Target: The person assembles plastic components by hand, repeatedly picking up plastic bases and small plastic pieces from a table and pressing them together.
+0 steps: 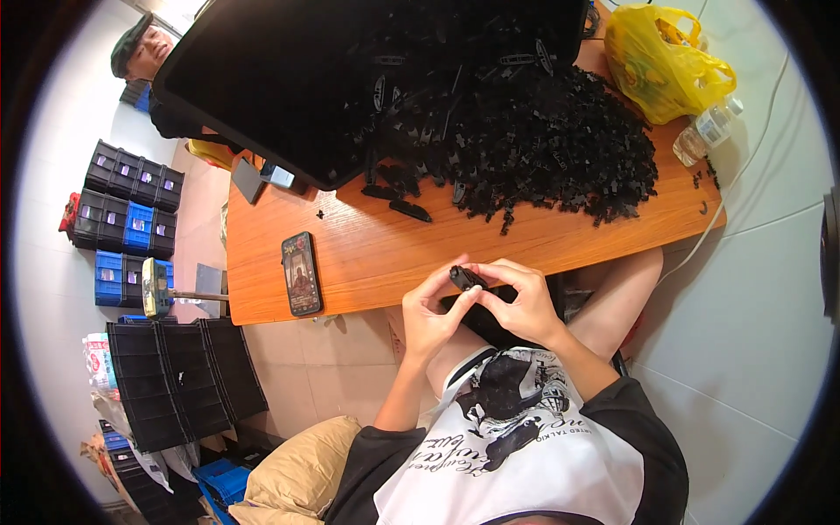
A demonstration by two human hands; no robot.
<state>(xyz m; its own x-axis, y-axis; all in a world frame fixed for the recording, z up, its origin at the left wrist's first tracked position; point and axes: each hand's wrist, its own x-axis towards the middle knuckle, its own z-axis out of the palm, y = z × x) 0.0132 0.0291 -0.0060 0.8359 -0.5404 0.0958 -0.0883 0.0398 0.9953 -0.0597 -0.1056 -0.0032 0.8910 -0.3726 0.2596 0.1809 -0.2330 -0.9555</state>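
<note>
Between both hands, just off the table's near edge, I hold a small black plastic part [464, 278]. My left hand [430, 313] pinches it from the left with thumb and fingertips. From the other side my right hand [523, 302] grips it, the two thumbs nearly meeting below it. What kind of part it is, I cannot make out. Beyond my hands a big heap of small black plastic pieces [560, 149] spreads over the wooden table [376, 262]. A few longer black pieces [409, 210] lie at the heap's near left edge.
A large black tray [262, 79] rests at the back, tipped toward the heap. On the table's left lies a phone [302, 273] with a lit screen. A yellow plastic bag [661, 66] and a clear bottle [704, 131] are at the right. Crates [131, 219] stack at left; a person stands behind.
</note>
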